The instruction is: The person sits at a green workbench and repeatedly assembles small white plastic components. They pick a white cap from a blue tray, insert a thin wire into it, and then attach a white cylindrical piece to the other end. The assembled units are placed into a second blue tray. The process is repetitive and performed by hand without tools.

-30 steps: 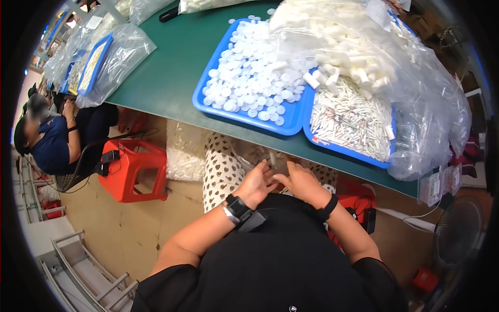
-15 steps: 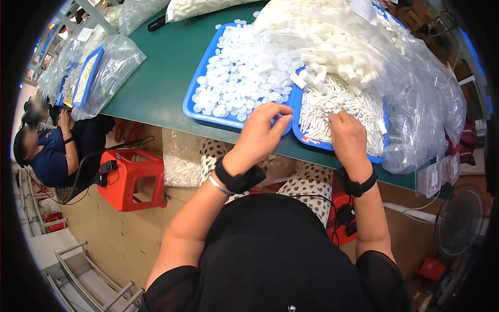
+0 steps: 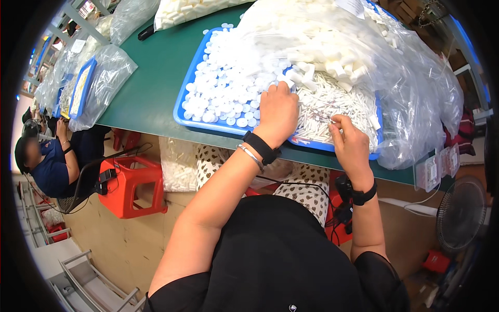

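My left hand (image 3: 279, 113) is over the inner edge of the left blue tray (image 3: 180, 115), its fingers bent and pressed together. A white foam cylinder (image 3: 285, 80) lies right at its fingertips, which are partly hidden, so any held item is out of sight. My right hand (image 3: 351, 143) is above the near part of the right blue tray (image 3: 372, 155), thumb and forefinger pinched around something too small to make out. Beneath it is a heap of thin white sticks (image 3: 319, 106), some with dark thin ends. White translucent discs (image 3: 221, 86) fill the left tray.
A big clear bag of cream foam cylinders (image 3: 332, 49) spills over both trays on the green table (image 3: 145, 83). Another filled bag (image 3: 195, 11) lies at the back. At left sit a co-worker (image 3: 49, 161) and a red stool (image 3: 132, 190); a fan (image 3: 460, 213) stands at right.
My left hand has moved right and farther away, toward the foam cylinders between the trays, and turned back-up. My right hand has drawn slightly nearer, off the heap. The whole view has shifted a little.
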A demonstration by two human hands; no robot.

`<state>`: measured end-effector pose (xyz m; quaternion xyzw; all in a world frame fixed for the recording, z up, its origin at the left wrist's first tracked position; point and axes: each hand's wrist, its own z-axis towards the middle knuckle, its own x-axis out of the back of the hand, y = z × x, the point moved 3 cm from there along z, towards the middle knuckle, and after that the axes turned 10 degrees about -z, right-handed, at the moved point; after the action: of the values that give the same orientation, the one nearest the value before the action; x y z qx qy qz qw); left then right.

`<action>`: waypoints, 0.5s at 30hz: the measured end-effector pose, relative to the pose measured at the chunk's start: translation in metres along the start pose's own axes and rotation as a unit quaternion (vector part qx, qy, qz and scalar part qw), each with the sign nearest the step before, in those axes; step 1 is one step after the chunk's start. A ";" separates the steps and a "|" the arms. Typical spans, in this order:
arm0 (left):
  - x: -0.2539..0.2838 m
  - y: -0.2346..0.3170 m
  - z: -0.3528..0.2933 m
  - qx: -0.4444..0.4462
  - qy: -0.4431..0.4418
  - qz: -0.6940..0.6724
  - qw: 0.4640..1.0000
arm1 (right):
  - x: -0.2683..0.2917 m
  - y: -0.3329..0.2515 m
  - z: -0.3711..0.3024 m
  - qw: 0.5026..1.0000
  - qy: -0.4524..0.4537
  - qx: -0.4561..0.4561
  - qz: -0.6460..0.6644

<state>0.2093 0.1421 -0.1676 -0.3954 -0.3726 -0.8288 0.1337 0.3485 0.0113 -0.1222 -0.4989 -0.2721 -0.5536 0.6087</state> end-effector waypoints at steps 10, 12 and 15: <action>0.019 0.010 -0.001 0.112 -0.056 -0.356 0.926 | 0.007 -0.002 -0.007 0.978 -0.021 -0.128 0.161; 0.019 0.013 -0.005 0.157 -0.086 -0.476 0.861 | 0.010 -0.005 -0.008 0.970 -0.030 -0.149 0.189; 0.023 0.015 -0.016 0.233 -0.131 -0.637 0.723 | 0.016 -0.011 -0.008 0.969 -0.041 -0.142 0.196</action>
<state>0.1934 0.1218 -0.1496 -0.1257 -0.7316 -0.5463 -0.3880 0.3407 -0.0011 -0.1076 -0.6461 -0.1126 -0.4353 0.6168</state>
